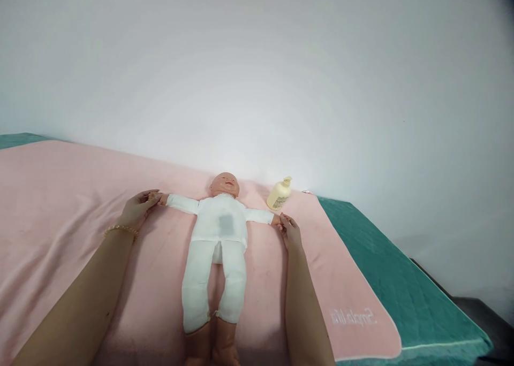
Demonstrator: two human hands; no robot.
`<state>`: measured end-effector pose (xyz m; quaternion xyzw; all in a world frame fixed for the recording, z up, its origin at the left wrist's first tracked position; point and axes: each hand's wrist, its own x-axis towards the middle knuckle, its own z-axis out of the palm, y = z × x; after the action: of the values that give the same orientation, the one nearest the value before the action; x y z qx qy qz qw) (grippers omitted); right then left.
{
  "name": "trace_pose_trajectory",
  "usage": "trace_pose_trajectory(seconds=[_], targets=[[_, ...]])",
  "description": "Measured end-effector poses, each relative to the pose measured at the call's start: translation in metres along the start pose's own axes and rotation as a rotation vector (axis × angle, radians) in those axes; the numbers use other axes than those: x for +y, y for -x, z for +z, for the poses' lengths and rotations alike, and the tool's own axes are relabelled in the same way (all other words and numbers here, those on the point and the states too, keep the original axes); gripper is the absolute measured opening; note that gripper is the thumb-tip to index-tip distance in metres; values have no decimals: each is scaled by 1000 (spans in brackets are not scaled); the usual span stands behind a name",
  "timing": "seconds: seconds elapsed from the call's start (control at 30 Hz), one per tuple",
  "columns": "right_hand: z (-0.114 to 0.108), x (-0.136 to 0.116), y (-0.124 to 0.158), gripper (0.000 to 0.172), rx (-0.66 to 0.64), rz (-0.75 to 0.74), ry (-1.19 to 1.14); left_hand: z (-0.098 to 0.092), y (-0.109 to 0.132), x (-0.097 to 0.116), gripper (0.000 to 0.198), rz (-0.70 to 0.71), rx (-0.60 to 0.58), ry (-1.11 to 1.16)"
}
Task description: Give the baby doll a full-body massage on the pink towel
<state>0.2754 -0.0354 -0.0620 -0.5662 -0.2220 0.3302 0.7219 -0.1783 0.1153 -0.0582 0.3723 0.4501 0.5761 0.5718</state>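
Note:
A baby doll [219, 232] in white clothes lies on its back on a pink towel [64, 205], head toward the wall, arms stretched out to both sides. My left hand [138, 208] is closed around the doll's hand on the left side; a bead bracelet sits on that wrist. My right hand [289, 231] pinches the doll's other hand on the right side. The doll's bare feet reach the bottom edge of the view.
A pale yellow pump bottle [279, 194] lies near the doll's head, just past my right hand. The towel covers a green quilted mattress [401, 280], whose right edge drops to a dark floor. A plain white wall stands close behind.

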Motion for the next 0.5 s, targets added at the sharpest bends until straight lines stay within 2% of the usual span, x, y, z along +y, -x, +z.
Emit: trace_pose_trajectory(seconds=[0.27, 0.5], targets=[[4, 1, 7, 36, 70, -57, 76, -1, -2, -3, 22, 1, 25, 17], [1, 4, -1, 29, 56, -6, 34, -3, -6, -5, 16, -21, 7, 43]])
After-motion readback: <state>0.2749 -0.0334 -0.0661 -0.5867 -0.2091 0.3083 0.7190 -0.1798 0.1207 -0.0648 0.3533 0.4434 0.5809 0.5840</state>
